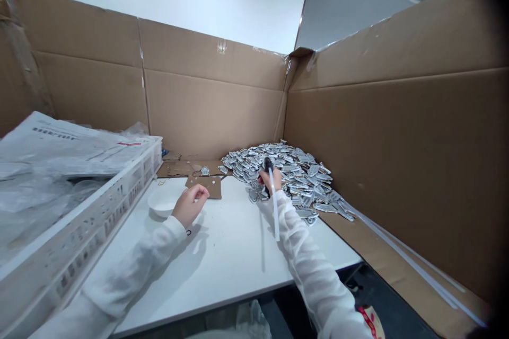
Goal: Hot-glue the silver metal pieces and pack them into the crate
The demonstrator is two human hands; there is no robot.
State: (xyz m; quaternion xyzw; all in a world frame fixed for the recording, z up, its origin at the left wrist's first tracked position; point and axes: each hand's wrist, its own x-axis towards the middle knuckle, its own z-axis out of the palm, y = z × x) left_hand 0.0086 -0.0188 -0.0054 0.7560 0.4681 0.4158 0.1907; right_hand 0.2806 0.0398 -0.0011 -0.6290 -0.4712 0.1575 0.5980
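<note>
My right hand is wrapped round a black hot glue gun, at the near edge of a big pile of flat grey-and-white cut-out pieces. A long translucent glue stick sticks out of the gun's back end toward me. Over the white table, my left hand is closed, thumb and fingertips together; whatever they may hold is too small to make out. Beside that hand are a white round dish and a small brown cardboard piece. A small dark ring lies by my left wrist.
On the left stands a white plastic basket with plastic bags and a printed white sack. Tall cardboard walls enclose the back and sides. More glue sticks lie along the right wall. One cut-out piece lies apart at the back.
</note>
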